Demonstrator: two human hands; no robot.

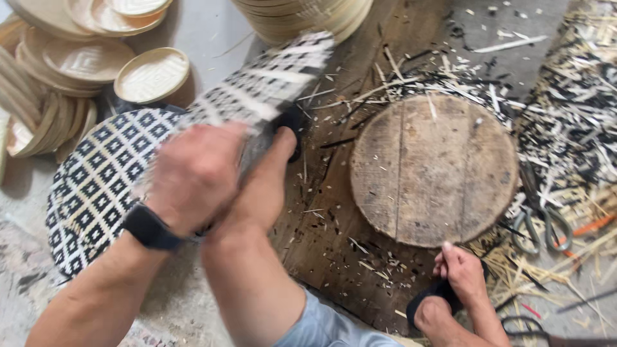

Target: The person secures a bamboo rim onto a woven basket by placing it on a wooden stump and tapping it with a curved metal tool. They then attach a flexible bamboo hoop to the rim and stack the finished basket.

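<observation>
- Left hand (193,173): closed over the near end of a black-and-white woven strip (270,83), knuckles up, dark wristband (149,228) below.
- Right hand (267,180): lies just beside the left, thumb extended toward 1 o'clock, pressed against the same strip; fingers hidden, so its full grip cannot be told.
- Woven strip: blurred, long axis running from the hands toward 1 o'clock; both hands hold the same end, neither nearer.
- Round checkered mat (90,186): under the left forearm, at 9 o'clock from the hands.
- Round wooden block (434,170): well apart at 3 o'clock.
- Scissors (543,222): beyond the block, among cuttings.
- Stacked pale baskets (151,74): at 11 o'clock.
</observation>
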